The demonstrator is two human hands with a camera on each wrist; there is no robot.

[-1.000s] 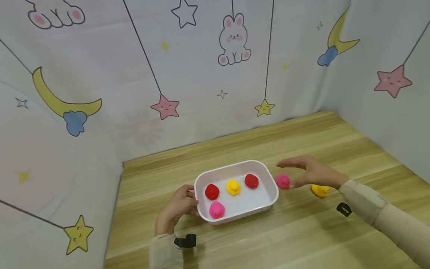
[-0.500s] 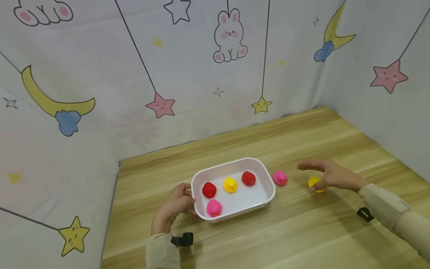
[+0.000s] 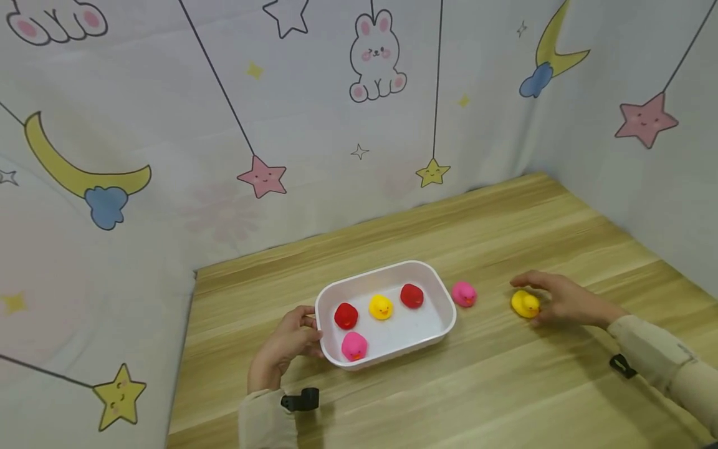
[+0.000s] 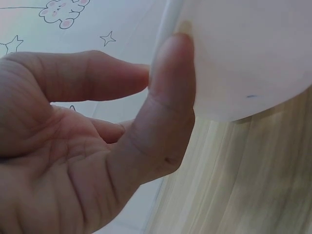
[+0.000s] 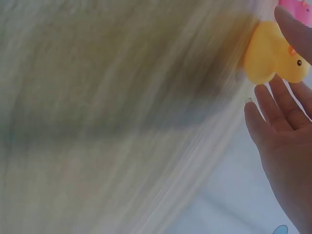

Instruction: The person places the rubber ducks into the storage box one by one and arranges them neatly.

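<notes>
A white plastic tub (image 3: 392, 330) stands on the wooden table, holding two red toys (image 3: 346, 316), a yellow rubber duck (image 3: 381, 307) and a pink rubber duck (image 3: 354, 346). My left hand (image 3: 286, 343) holds the tub's left end, thumb and fingertips at its rim and outer wall in the left wrist view. Another pink rubber duck (image 3: 464, 294) sits just right of the tub. Farther right, my right hand (image 3: 566, 302) spreads thumb and fingers around a second yellow rubber duck (image 3: 525, 304), its fingertips right at the duck in the right wrist view.
White cloth (image 3: 325, 125) printed with moons, stars and rabbits hangs along the back and sides of the table (image 3: 449, 386). Dark wrist straps (image 3: 301, 400) show below both hands.
My right hand has moved right, from the pink duck beside the tub to the yellow duck. The left hand stays at the tub, and the head view has shifted slightly.
</notes>
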